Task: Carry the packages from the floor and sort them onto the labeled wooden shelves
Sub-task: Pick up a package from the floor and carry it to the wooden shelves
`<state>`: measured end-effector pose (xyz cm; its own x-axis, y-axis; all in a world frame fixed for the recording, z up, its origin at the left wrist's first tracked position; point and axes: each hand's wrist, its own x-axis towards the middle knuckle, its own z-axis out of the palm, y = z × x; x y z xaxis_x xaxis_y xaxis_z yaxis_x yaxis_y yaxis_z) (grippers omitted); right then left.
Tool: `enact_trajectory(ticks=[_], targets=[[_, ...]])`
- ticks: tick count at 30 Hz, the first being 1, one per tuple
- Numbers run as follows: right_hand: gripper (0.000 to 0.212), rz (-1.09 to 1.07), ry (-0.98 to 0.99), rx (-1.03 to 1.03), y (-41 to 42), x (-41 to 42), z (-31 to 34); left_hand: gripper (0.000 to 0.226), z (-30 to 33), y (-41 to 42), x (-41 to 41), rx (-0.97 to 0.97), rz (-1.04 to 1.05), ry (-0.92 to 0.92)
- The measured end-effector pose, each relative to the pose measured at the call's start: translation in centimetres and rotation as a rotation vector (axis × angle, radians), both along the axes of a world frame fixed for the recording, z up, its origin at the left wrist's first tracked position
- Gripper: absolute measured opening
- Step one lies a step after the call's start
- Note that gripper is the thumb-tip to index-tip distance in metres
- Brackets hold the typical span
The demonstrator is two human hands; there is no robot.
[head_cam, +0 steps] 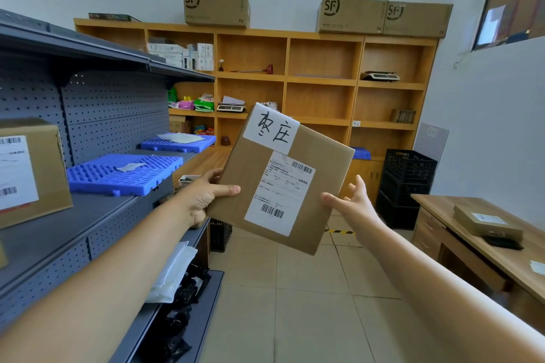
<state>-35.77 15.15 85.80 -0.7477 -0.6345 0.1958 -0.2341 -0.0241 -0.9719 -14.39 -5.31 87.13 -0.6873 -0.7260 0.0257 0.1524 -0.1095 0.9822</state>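
Left hand grips package; right hand open.

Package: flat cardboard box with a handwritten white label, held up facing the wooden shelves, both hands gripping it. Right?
Not quite. In the head view only the left hand grips the package, thumb across its front. The right hand is open beside its right edge, fingers spread, not gripping. The rest holds: handwritten label, wooden shelves ahead.
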Motion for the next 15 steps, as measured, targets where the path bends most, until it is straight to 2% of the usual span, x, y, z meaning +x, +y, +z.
enact_trajectory(ticks=[5, 8, 9, 12, 15], targets=[[0.105, 0.124, -0.084, 0.027, -0.1, 0.8, -1.3, 0.057, -1.1, 0.3, 0.1, 0.098, 0.004, 0.053], [0.113, 0.203, -0.096, 0.022, -0.2, 0.8, -1.9, 0.073, -2.0, 0.2, 0.2, 0.141, -0.006, 0.081], [0.106, 0.228, -0.1, -0.001, -0.3, 0.9, -1.9, 0.073, -2.2, 0.2, 0.2, 0.149, -0.007, 0.087], [0.076, 0.25, -0.104, -0.063, -0.4, 1.1, -2.3, 0.053, -2.9, 0.4, 0.0, 0.156, -0.012, 0.103], [0.066, 0.237, -0.125, -0.08, -0.4, 1.3, -2.8, 0.049, -3.8, 0.3, -0.2, 0.145, -0.011, 0.119]])
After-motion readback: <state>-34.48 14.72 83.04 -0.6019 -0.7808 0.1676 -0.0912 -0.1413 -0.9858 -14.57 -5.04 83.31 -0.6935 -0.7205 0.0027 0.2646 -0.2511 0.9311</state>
